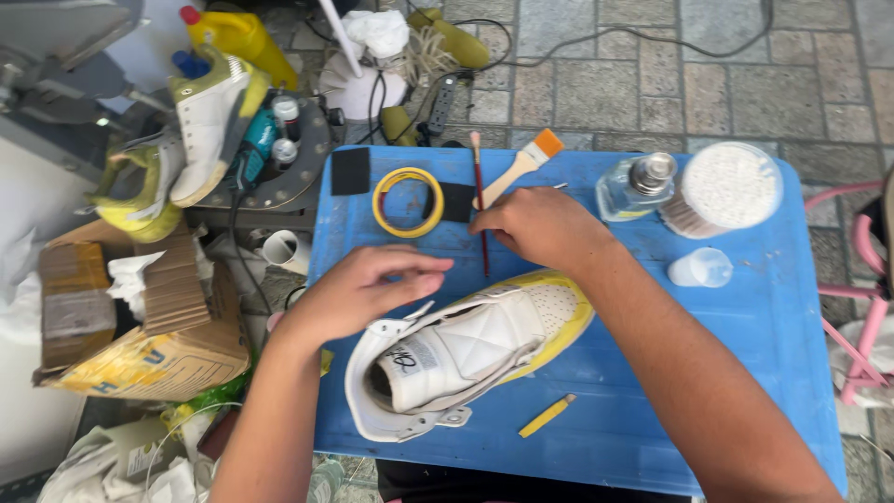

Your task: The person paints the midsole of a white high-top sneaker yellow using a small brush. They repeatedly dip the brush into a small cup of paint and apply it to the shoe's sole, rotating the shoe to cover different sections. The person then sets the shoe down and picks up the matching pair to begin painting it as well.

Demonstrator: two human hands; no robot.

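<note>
Left hand (358,291) lies open beside the quilted white sneaker (470,349); right hand (526,224) pinches a thin brush (480,200).

Sneaker (475,349) on table (745,373), tape roll (408,201) behind, jar (728,186) right

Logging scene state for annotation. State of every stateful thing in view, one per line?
white and yellow sneaker: lying on the blue table, unlaced, tongue exposed
left hand: open, over the sneaker's collar
right hand: fingers curled at the thin red brush
tape roll: flat
flat paintbrush: lying down
glass bottle: capped
cotton swab tub: upright, full
small plastic cup: on its side
</note>
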